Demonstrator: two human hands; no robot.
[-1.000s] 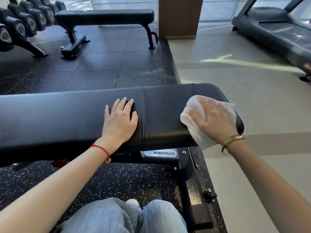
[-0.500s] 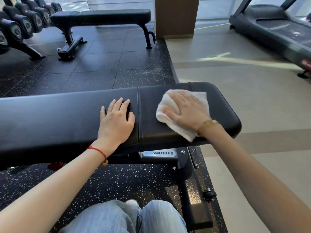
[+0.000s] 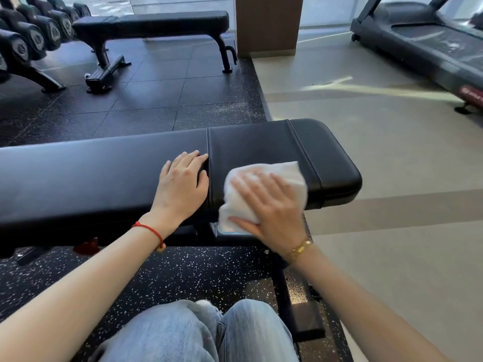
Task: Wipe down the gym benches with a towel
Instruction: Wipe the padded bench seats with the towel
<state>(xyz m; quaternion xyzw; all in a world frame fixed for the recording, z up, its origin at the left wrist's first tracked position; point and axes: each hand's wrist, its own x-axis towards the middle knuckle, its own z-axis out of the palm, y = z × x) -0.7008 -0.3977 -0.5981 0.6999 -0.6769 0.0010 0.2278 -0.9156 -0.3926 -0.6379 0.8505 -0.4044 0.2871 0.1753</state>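
Note:
A black padded gym bench (image 3: 91,176) runs across the view in front of me. Its shorter seat pad (image 3: 261,142) lies at the right end. A white towel (image 3: 290,173) is pressed on that seat pad near its front edge and drapes partly over it. My right hand (image 3: 269,207) lies flat on the towel, fingers spread, holding it down. My left hand (image 3: 181,185) rests palm-down on the long pad beside the seam, holding nothing.
A second black bench (image 3: 154,22) stands across the dark rubber floor. A dumbbell rack (image 3: 31,35) fills the far left. A brown pillar (image 3: 269,24) rises behind, and a treadmill (image 3: 431,45) sits on the pale floor at the right. My jeans-clad knees (image 3: 198,333) are below.
My right hand has slid the towel from the bench's right end leftwards and towards the front edge of the seat pad. My left hand has stayed in place.

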